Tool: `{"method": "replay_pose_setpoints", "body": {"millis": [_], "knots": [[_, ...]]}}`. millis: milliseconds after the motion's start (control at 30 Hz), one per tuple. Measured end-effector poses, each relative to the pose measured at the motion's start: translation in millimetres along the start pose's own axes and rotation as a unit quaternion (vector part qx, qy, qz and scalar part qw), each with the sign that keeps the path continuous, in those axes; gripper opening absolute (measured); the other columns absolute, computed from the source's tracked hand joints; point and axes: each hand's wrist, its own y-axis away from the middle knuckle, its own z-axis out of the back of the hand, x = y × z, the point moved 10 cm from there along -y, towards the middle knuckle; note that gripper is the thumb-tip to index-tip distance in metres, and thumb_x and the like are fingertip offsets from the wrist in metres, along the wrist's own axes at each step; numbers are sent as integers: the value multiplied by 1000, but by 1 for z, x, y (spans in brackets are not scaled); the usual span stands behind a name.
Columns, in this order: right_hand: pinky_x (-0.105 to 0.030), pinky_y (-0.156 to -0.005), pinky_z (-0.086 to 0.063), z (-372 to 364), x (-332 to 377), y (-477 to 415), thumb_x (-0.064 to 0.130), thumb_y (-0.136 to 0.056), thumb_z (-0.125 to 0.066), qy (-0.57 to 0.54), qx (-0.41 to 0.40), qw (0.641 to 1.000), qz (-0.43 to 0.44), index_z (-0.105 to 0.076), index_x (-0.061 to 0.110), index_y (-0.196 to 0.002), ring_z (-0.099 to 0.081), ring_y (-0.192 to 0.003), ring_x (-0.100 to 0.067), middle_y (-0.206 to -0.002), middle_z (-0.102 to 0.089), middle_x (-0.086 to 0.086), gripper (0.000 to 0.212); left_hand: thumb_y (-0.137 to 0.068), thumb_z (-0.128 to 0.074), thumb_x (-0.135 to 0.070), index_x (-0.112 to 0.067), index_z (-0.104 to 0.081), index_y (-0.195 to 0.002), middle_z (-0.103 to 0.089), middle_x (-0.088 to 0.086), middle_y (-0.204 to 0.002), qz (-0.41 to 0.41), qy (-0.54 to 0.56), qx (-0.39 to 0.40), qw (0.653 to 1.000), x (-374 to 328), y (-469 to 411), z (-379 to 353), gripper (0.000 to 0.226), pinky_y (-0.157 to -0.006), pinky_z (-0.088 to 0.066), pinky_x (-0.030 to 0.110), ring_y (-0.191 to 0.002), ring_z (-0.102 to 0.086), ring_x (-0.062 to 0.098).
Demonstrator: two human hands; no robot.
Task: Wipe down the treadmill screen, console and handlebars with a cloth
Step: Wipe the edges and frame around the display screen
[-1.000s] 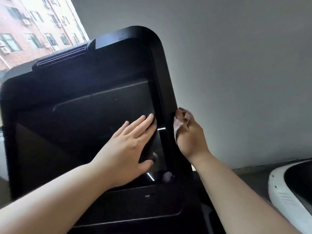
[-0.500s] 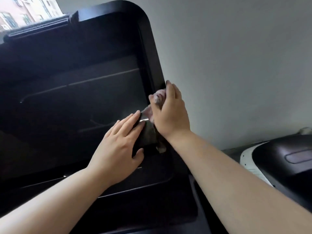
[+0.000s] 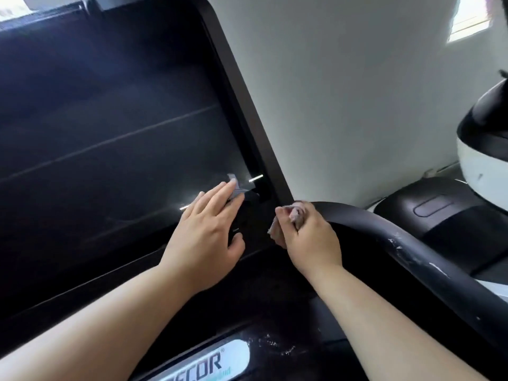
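Head view shows 2 bare hands, 1 cloth, 1 screen and 1 curved handlebar. The left hand [image 3: 204, 229] lies flat on the lower right corner of the dark screen [image 3: 115, 127], fingers [image 3: 220, 192] straight and close together, gripping nothing. The right hand [image 3: 309, 237] is fisted, fingers clamped on a bunched pinkish cloth [image 3: 288, 218] at the screen's lower right edge, where the black handlebar [image 3: 398, 243] begins. Below, a console label [image 3: 203, 364] reads "ECOR", partly cut off.

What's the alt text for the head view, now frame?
A person's right hand grips a crumpled cloth at the lower right corner of a dark treadmill screen, where the black handlebar begins. The left hand rests flat and open on the screen.
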Motion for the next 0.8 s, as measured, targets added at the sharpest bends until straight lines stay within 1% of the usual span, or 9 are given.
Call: {"method": "replay_pose_setpoints", "body": {"millis": [133,233,300,400,467,567,700,767,800], "knots": [[-27,-76,-43,-3,-25,22,59,-92,-43,-14,51,998,-44,-56,27,-116,-60,-97,-13,-97,-61,12,42,-80,-48,-47,-13,-52,-136,-41,0,-149,-51,-14,27,998,-26,0,-17,66,-115,-19,29,-139,-30,13],[-25,-69,-46,-4,-7,-7,55,-94,-39,-108,67,990,-58,-59,23,-77,-63,-72,-8,-67,-65,6,42,-75,-55,-52,-14,-54,-134,-46,-1,-145,-67,-40,32,996,-31,-6,-23,71,-111,-20,29,-135,-36,15],[-30,-74,-47,-12,16,-46,59,-94,-33,-137,80,986,-43,-55,20,-64,-61,-69,-12,-62,-63,1,53,-73,-57,-54,-14,-55,-134,-46,0,-145,-66,-53,22,996,-29,-11,-22,73,-111,-22,32,-135,-37,16],[-34,-80,-44,-30,57,-111,59,-93,-28,-199,128,972,-14,-50,33,-55,-54,-71,-14,-64,-54,8,51,-73,-59,-57,-14,-54,-135,-42,1,-148,-64,-71,10,995,-24,-18,-18,75,-113,-20,36,-138,-32,16],[-22,-79,-37,-39,84,-141,40,-102,-26,-222,181,958,7,-37,42,-67,-38,-71,4,-75,-39,18,37,-73,-67,-56,-13,-53,-136,-40,1,-150,-68,-87,8,994,-23,-20,-19,78,-113,-20,40,-139,-29,16],[-16,-70,-32,-42,98,-164,23,-104,-23,-265,188,945,20,-25,35,-72,-30,-69,5,-77,-28,18,35,-67,-79,-52,-12,-51,-137,-39,2,-150,-67,-103,11,992,-24,-21,-22,85,-113,-19,42,-138,-30,15],[-33,-71,-37,-50,74,-141,24,-98,-33,-326,192,925,26,-38,25,-65,-39,-65,-9,-66,-40,13,33,-67,-79,-50,-11,-52,-136,-39,3,-150,-55,-120,8,991,-26,-22,-19,84,-115,-17,43,-139,-29,15],[-28,-77,-43,-51,46,-113,28,-100,-35,-304,207,929,43,-52,32,-72,-50,-72,-5,-80,-48,13,33,-67,-78,-48,-10,-53,-136,-41,5,-149,-53,-127,13,990,-30,-22,-20,83,-114,-18,45,-138,-30,17],[-19,-78,-44,-51,31,-94,28,-102,-35,-316,227,921,34,-59,34,-85,-54,-77,3,-90,-52,11,30,-67,-78,-47,-10,-53,-136,-41,7,-149,-52,-128,15,990,-32,-22,-21,82,-114,-17,45,-138,-30,18]]}}
